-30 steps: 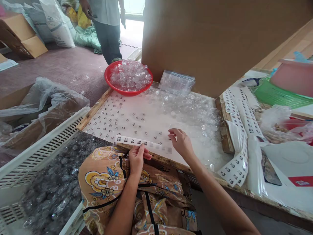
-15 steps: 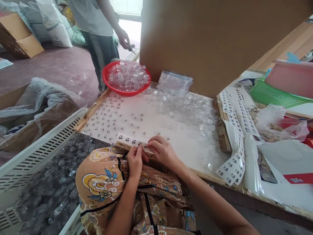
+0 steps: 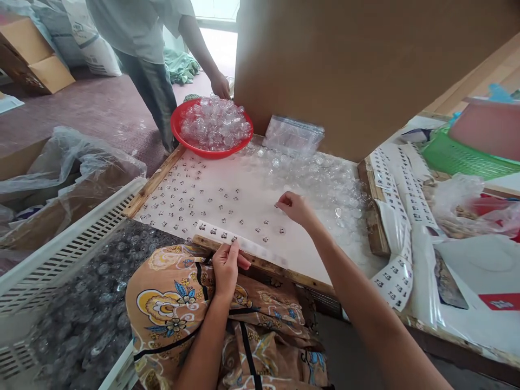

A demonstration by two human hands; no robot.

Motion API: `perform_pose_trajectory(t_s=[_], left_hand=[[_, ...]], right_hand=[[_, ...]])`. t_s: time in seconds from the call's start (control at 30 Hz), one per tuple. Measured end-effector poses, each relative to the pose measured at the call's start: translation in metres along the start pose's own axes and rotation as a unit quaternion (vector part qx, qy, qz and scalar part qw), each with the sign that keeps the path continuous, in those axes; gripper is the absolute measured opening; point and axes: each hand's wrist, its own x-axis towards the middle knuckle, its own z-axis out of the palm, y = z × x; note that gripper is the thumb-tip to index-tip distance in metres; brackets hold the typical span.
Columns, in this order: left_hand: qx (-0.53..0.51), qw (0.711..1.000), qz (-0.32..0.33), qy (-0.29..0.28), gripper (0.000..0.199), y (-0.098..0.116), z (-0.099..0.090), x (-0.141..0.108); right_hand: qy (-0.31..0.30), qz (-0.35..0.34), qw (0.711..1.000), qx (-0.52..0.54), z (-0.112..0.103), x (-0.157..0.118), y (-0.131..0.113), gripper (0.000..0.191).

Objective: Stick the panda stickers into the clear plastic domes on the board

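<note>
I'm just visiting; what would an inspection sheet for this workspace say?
Surface: white work surface, wooden edging at left.
Job's things: printed strip at near edge; small dark prints mostly scattered left; clear plastic pieces spread right.
Clutter: heaped red basin at far left corner; green basket and pink tub at right; white crate at left.
Grips (bare hands): left grip holds the printed strip, thumb on top; right grip pinched over the surface, dark mark at its fingertips.
Cables: nothing seen.
Surroundings: brown panel behind; co-worker beyond the basin.
</note>
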Motion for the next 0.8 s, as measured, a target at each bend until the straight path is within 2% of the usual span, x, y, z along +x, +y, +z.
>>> perform_pose_trajectory(t_s=[0.27,0.4,0.57,0.67,0.73,0.8], left_hand=[[0.001,1.000,-0.003,-0.003,0.039,0.001,0.000,0.001],[0.007,1.000,-0.002,-0.002,0.040,0.001,-0.001,0.000],[0.006,1.000,-0.008,0.000,0.039,0.004,0.000,0.000],[0.004,1.000,-0.010,0.003,0.039,0.005,0.000,0.000],[0.002,1.000,-0.010,-0.002,0.038,0.005,0.000,0.000],[-0.001,1.000,-0.010,-0.009,0.039,0.004,-0.001,0.000]], right_hand=[[-0.013,-0.014,0.993,-0.118,0.014,0.000,-0.007,0.006],[0.003,-0.051,0.988,-0.148,0.023,-0.009,-0.012,0.008],[-0.002,-0.047,0.991,-0.126,0.024,-0.023,-0.018,0.026],[0.020,-0.090,0.992,-0.081,0.026,-0.038,-0.032,0.021],[-0.022,-0.138,0.990,0.003,0.033,-0.053,-0.048,0.016],[-0.118,-0.177,0.973,0.095,0.043,-0.069,-0.065,0.021]])
